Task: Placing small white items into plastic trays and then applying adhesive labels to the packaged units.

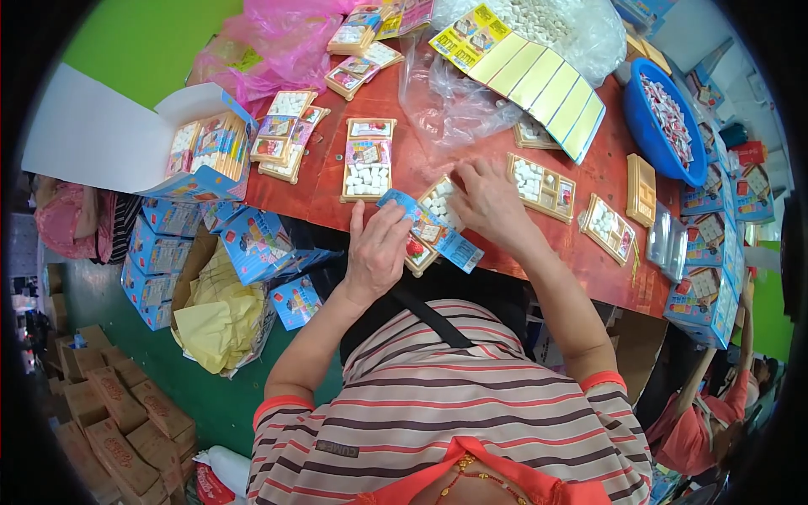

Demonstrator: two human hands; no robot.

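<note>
At the near edge of the red table lies a beige compartment tray (438, 204) filled with white pieces, tilted toward me. A blue printed cardboard sleeve (454, 245) crosses its middle, its ends sticking out on both sides. My left hand (379, 248) closes its fingers over the sleeve's left end. My right hand (490, 200) is curled over the tray's far right side, its fingertips partly hidden. Just beyond my left hand rests a sleeved tray (368, 178). To the right of my right hand sit unsleeved trays (539, 187) of white pieces.
An open carton (210, 181) holds packed trays at left, beside stacked sleeved trays (290, 126). A strip of yellow-backed cards (539, 80) lies on clear plastic. A blue basin (652, 126) of small packets stands far right, near stacked blue boxes (705, 295). Co-workers appear at both sides.
</note>
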